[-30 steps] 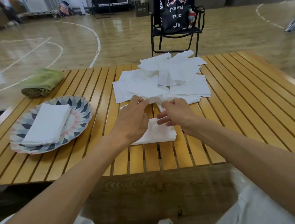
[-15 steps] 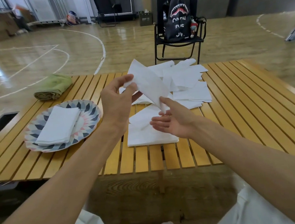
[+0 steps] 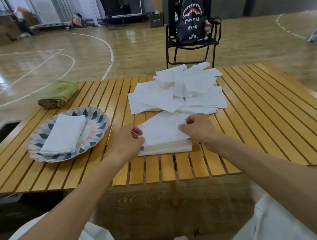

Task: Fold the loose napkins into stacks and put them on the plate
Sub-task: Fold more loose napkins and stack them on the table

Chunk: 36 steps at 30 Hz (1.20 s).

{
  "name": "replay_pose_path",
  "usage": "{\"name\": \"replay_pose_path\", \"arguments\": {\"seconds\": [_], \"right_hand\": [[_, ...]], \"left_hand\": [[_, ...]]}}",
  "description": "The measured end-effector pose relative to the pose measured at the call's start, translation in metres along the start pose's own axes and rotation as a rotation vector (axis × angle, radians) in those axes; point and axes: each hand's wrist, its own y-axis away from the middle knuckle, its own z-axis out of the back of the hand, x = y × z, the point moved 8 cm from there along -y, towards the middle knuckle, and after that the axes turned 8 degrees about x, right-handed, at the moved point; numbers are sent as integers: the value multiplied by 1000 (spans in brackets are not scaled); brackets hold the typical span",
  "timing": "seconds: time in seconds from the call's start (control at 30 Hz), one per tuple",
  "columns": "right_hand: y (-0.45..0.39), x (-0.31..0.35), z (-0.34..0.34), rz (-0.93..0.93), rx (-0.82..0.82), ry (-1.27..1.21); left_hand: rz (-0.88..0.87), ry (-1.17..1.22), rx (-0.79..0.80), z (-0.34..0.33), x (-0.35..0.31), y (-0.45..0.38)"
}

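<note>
Head view. A slatted wooden bench (image 3: 258, 115) carries all task items. Near its front edge, at centre, lies a low stack of folded white napkins (image 3: 165, 149). 1 napkin (image 3: 162, 129) lies spread on top of this stack, with its far corner pointing toward the loose pile.

The left hand (image 3: 126, 141) is at the left edge of the top napkin. Its grip is closed on that edge: thumb and curled fingers pinch the paper. The right hand (image 3: 197, 128) is at the right edge of the same napkin. Its fingers are curled and pinch the paper there. The napkin spans the gap between the 2 hands, and both hands touch it.

Behind the stack, toward the far edge of the bench, lies a pile of loose napkins (image 3: 178, 91). The sheets overlap at mixed angles, and the nearest of them reach the far corner of the held napkin.

Containers: 1 patterned plate (image 3: 96, 117) stands left of the stack, just beside the left hand and apart from it. It holds 1 stack of folded napkins (image 3: 64, 133), laid diagonally across its centre.

A rolled green towel (image 3: 57, 95) lies on the bench beyond the plate. Past the far edge, on the court floor, stands a black folding chair (image 3: 172, 47) with a black backpack (image 3: 191, 21) on its seat.
</note>
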Motion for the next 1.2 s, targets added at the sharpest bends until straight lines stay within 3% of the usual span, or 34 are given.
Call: {"name": "replay_pose_path", "arguments": {"seconds": [0.37, 0.47, 0.63, 0.73, 0.83, 0.93, 1.1, 1.2], "right_hand": [[-5, -6, -4, 7, 43, 180], [-8, -12, -9, 8, 76, 224], [-5, -12, -8, 11, -4, 367], [-1, 5, -7, 156, -85, 504], [7, 23, -31, 360, -9, 672], [15, 21, -57, 443, 111, 746], [18, 16, -64, 467, 146, 749], [20, 16, -62, 477, 171, 762]], "left_hand": [[-45, -101, 27, -5, 6, -2], [-61, -216, 30, -6, 6, -3], [-85, -419, 18, -8, 2, -8], [-125, -527, -90, -2, -11, -15], [-137, -527, -132, -1, -28, -31], [-80, -603, -69, -15, -33, -54], [49, -666, 19, -24, -22, -82], [112, -517, 83, -22, -13, -88]]}}
